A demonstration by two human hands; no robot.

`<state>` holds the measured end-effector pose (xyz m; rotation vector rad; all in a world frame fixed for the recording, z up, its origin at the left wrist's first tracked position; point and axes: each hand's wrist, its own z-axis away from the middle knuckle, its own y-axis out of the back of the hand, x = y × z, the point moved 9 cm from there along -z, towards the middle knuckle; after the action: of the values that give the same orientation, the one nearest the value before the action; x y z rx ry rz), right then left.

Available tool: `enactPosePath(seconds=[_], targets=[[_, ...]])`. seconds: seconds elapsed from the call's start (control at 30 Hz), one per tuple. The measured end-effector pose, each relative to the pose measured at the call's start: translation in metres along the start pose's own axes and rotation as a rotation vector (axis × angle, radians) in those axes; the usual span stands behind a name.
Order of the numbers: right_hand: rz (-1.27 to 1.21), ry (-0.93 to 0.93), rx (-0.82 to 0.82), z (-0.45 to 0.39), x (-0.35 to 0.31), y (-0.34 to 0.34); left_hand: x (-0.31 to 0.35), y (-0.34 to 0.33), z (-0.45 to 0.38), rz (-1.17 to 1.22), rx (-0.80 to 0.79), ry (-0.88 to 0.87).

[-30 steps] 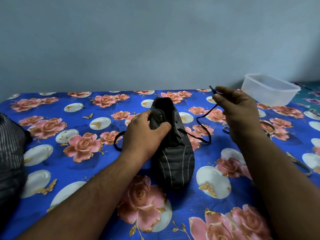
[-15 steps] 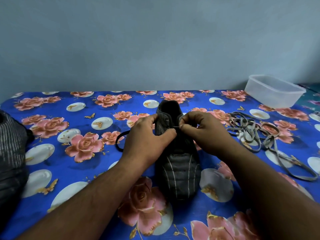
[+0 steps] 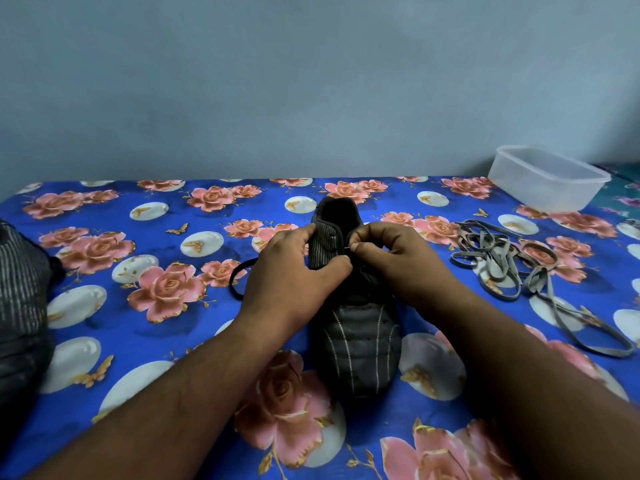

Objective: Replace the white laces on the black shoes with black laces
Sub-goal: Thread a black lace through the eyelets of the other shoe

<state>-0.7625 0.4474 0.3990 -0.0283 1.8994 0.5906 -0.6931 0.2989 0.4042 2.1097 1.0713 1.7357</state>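
Shoe (image 3: 356, 344) nearer, between hands (image 3: 294, 278).

A black shoe (image 3: 358, 344) with thin white stripes sits flat on the bed, its toe pointing toward the person and its open top facing the wall. A black lace (image 3: 239, 277) loops out from its left side and lies on the cover. The old laces (image 3: 502, 261) look pale and greyish. They lie in a loose, tangled pile to the right of the shoe, not touching it. Another dark striped shoe (image 3: 20, 299) shows at the far left edge.
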Motion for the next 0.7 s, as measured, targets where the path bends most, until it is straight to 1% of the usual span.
enactPosePath(seconds=[0.13,0.23,0.33,0.4,0.5,0.6,0.67,0.7], targets=[[0.072,0.029,-0.044,-0.001,-0.001,-0.006,-0.003,-0.002,-0.003,-0.017,-0.022,-0.011],[0.138,0.052,-0.041,-0.002,0.003,-0.006,-0.007,-0.005,-0.004,-0.038,-0.063,-0.029],[0.177,0.101,-0.012,-0.003,0.001,-0.006,-0.010,0.001,-0.006,-0.019,-0.061,-0.040],[0.200,0.140,0.026,-0.003,-0.001,-0.003,-0.009,0.007,-0.008,0.021,-0.040,-0.080],[0.237,0.170,0.034,-0.005,0.000,0.000,-0.005,0.016,-0.012,0.029,0.019,-0.182],[0.228,0.185,0.020,-0.004,0.000,0.003,0.000,0.014,-0.014,-0.013,0.007,-0.260],[0.227,0.197,0.008,-0.005,-0.001,0.007,-0.001,0.011,-0.015,-0.009,-0.017,-0.261],[0.223,0.202,0.009,-0.004,-0.001,0.011,-0.005,0.010,-0.016,0.034,-0.034,-0.231]])
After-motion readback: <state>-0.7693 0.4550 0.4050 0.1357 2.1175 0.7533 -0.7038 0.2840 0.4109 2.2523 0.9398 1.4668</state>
